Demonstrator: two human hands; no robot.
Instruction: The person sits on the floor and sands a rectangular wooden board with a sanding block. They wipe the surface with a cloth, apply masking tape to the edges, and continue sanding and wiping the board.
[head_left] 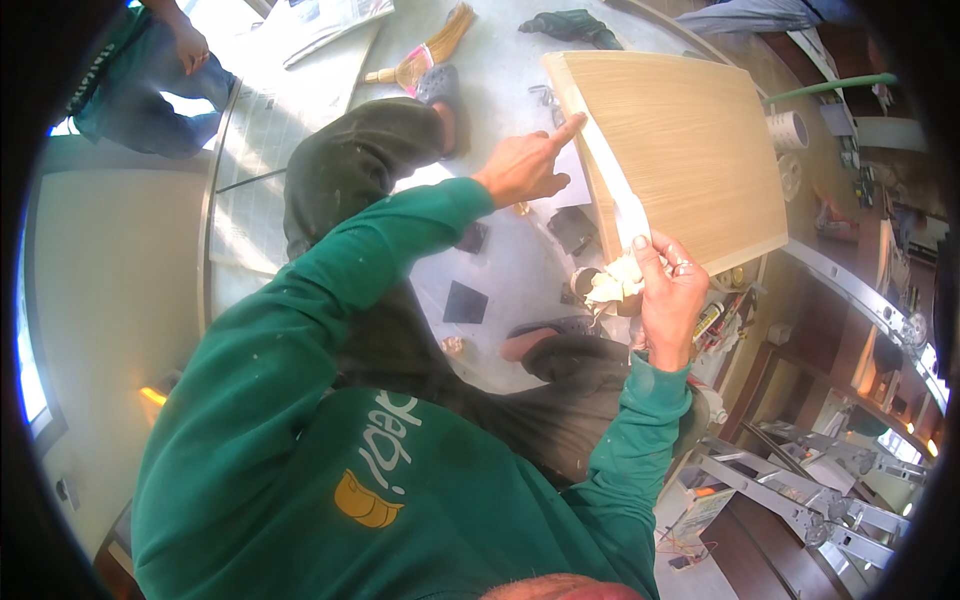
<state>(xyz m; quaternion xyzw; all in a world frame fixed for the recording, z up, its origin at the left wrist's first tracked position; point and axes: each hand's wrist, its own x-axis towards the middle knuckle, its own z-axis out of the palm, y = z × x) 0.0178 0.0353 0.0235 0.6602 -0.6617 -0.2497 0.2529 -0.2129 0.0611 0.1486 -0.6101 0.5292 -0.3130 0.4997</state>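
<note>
- The left hand (525,168) is above the middle of the frame, its index finger stretched out and apart from the other fingers, which are loosely bent and grip nothing that shows.
- That index fingertip touches, or is just beside, the upper part of a white strip (606,160); the exact contact is too small to tell.
- The right hand (672,300), right of the middle, has its thumb and index finger clamped together on the lower end of the strip, its other fingers curled.
- The strip runs along the left edge of a wooden panel (690,160) with pale grain, in the upper right of the frame.
- Crumpled cream paper (615,282) hangs just beside the right hand, on its left.
- Below all this is a pale floor (510,90), with a dark square (465,302) near the middle of the frame.
- At the top of the frame are a straw broom (435,55) and a dark cloth (570,28), well apart.
- A green hose (830,88) and a white roll (788,130) show right of the panel.
- A metal ladder (800,490) lies across the lower right.
- A co-worker's hand (190,48) shows in the upper left, above blue trousers (175,105).
</note>
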